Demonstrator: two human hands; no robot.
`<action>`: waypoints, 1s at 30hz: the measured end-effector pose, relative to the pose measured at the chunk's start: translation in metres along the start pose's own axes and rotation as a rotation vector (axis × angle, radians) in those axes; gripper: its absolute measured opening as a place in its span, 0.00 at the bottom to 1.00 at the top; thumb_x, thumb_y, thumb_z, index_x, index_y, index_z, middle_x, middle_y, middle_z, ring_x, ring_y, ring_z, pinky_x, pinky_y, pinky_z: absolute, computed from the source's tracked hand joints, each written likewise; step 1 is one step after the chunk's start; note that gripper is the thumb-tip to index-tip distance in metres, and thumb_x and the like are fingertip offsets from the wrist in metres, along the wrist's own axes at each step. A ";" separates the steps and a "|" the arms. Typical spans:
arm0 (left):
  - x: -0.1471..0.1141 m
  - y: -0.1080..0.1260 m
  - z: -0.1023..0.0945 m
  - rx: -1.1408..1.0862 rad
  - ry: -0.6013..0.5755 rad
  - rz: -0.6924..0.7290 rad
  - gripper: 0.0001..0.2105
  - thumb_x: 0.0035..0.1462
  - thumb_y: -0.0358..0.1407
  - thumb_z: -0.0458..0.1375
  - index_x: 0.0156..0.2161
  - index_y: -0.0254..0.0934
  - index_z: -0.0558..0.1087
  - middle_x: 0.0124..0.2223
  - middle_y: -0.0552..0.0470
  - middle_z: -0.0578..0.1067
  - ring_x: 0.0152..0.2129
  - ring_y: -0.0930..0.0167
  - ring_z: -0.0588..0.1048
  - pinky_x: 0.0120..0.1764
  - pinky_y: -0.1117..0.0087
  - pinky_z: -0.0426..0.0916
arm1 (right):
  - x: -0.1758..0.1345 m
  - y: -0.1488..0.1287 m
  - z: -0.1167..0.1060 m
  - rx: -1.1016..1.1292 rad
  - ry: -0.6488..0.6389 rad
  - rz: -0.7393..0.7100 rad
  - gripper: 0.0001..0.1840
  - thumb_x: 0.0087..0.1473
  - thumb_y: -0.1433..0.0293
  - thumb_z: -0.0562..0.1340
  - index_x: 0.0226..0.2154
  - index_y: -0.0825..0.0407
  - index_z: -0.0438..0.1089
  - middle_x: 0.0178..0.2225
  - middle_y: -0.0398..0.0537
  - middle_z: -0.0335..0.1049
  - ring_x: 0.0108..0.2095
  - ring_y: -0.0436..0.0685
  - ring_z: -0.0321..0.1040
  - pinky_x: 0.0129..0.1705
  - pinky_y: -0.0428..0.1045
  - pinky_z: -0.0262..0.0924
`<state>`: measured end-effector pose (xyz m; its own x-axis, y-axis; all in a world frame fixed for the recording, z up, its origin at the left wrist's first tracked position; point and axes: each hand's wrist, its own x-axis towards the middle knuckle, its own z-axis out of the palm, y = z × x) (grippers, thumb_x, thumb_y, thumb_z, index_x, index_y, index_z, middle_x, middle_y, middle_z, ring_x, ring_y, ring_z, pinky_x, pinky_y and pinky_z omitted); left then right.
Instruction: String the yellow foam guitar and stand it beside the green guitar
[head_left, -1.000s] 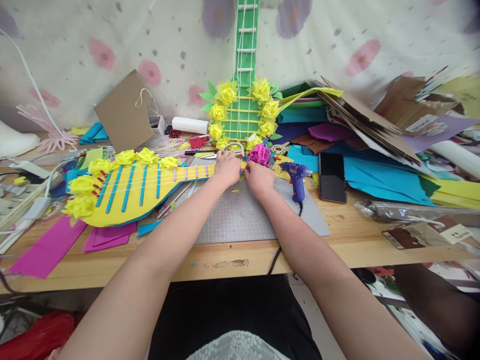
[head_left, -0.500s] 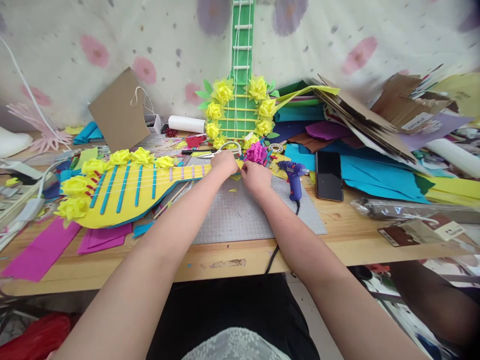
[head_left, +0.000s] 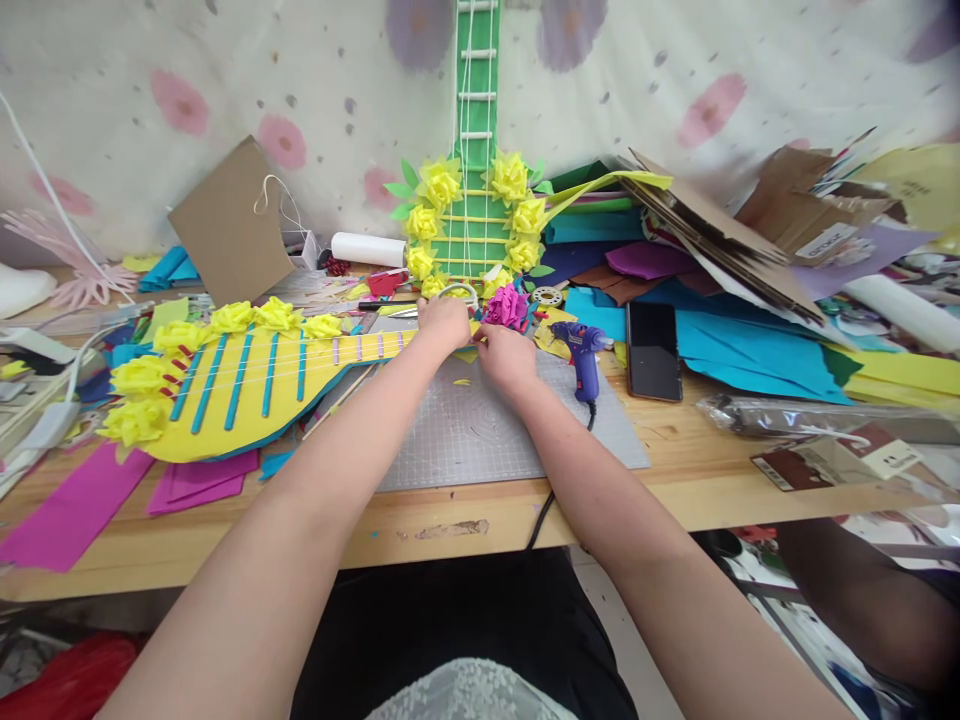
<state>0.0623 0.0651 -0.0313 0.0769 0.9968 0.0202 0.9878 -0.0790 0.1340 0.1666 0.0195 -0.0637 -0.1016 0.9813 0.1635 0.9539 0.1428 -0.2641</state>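
A yellow cardboard guitar (head_left: 255,390), with blue-green strips, white strings and yellow paper flowers along its rim, lies with its neck pointing right. My left hand (head_left: 444,322) is closed around the neck near its far end; the fingertips are largely hidden. Just to the right, my right hand (head_left: 508,355) has its fingers pinched at the tip of the neck. Whether it grips the neck or a small piece there is hidden. Touching distance beyond it sits a magenta paper flower (head_left: 507,306). White-handled scissors (head_left: 459,292) lie behind my left hand.
A purple glue gun (head_left: 583,360) rests on the grey cutting mat (head_left: 450,440), its cord over the table edge. Right of it lies a phone (head_left: 654,350). A green flowered guitar (head_left: 474,220) leans at the back. Cardboard (head_left: 697,220) and coloured sheets pile up right.
The whole view has shifted slightly to the left. My hands stay close together at the neck's end, with only a small shift of the right fingers.
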 end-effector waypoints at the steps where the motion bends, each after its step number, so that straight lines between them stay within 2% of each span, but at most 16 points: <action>1: -0.002 -0.001 -0.001 0.024 -0.004 0.017 0.16 0.42 0.36 0.61 0.39 0.35 0.74 0.45 0.41 0.73 0.47 0.56 0.67 0.49 0.56 0.56 | 0.000 0.000 0.000 0.003 -0.003 0.003 0.15 0.54 0.70 0.50 0.39 0.45 0.70 0.42 0.45 0.72 0.41 0.55 0.68 0.39 0.48 0.58; 3: -0.006 -0.004 -0.002 0.071 -0.013 0.063 0.12 0.44 0.36 0.59 0.37 0.38 0.75 0.45 0.44 0.72 0.47 0.58 0.66 0.49 0.58 0.56 | 0.000 0.000 0.000 0.013 -0.012 0.008 0.14 0.54 0.69 0.51 0.39 0.45 0.70 0.42 0.45 0.72 0.42 0.55 0.67 0.39 0.48 0.58; 7: -0.014 -0.008 -0.006 0.071 0.011 0.278 0.08 0.47 0.34 0.57 0.34 0.40 0.75 0.43 0.47 0.71 0.47 0.61 0.65 0.48 0.59 0.56 | -0.001 -0.001 -0.002 0.024 0.009 0.039 0.15 0.55 0.69 0.51 0.44 0.46 0.65 0.39 0.47 0.73 0.38 0.57 0.69 0.38 0.49 0.58; 10: -0.018 -0.009 -0.006 0.093 0.028 0.392 0.08 0.49 0.32 0.54 0.32 0.40 0.76 0.41 0.47 0.71 0.47 0.61 0.64 0.49 0.58 0.54 | -0.003 -0.004 -0.004 0.004 0.018 0.081 0.18 0.55 0.68 0.50 0.49 0.50 0.58 0.37 0.51 0.73 0.36 0.58 0.69 0.36 0.50 0.58; 14: -0.018 -0.012 -0.003 0.114 0.056 0.501 0.10 0.52 0.31 0.51 0.31 0.39 0.76 0.39 0.47 0.70 0.46 0.63 0.63 0.50 0.58 0.52 | -0.005 -0.006 -0.008 -0.056 0.011 0.065 0.16 0.56 0.69 0.49 0.48 0.50 0.58 0.36 0.52 0.73 0.35 0.57 0.70 0.35 0.50 0.58; 22: -0.019 -0.016 0.002 0.119 0.077 0.467 0.10 0.52 0.31 0.50 0.36 0.40 0.74 0.41 0.47 0.71 0.46 0.61 0.63 0.49 0.57 0.53 | -0.004 -0.005 -0.005 -0.131 0.035 0.000 0.14 0.58 0.69 0.47 0.40 0.49 0.66 0.38 0.50 0.71 0.36 0.56 0.69 0.33 0.48 0.57; 26: -0.019 -0.017 0.000 0.066 0.037 0.426 0.11 0.51 0.31 0.51 0.39 0.42 0.73 0.43 0.48 0.70 0.48 0.61 0.62 0.49 0.57 0.53 | -0.003 -0.003 -0.005 -0.133 0.036 -0.029 0.15 0.58 0.68 0.48 0.41 0.49 0.68 0.41 0.51 0.70 0.37 0.56 0.68 0.33 0.47 0.57; 30: -0.016 -0.017 -0.003 0.081 -0.002 0.431 0.10 0.51 0.32 0.52 0.37 0.43 0.75 0.43 0.48 0.71 0.48 0.61 0.62 0.49 0.56 0.52 | -0.003 -0.003 -0.007 -0.139 0.002 -0.023 0.16 0.57 0.66 0.50 0.43 0.50 0.68 0.42 0.52 0.68 0.38 0.56 0.67 0.33 0.47 0.57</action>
<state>0.0440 0.0508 -0.0307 0.4847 0.8729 0.0551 0.8728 -0.4868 0.0352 0.1662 0.0154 -0.0573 -0.1237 0.9776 0.1704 0.9812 0.1462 -0.1263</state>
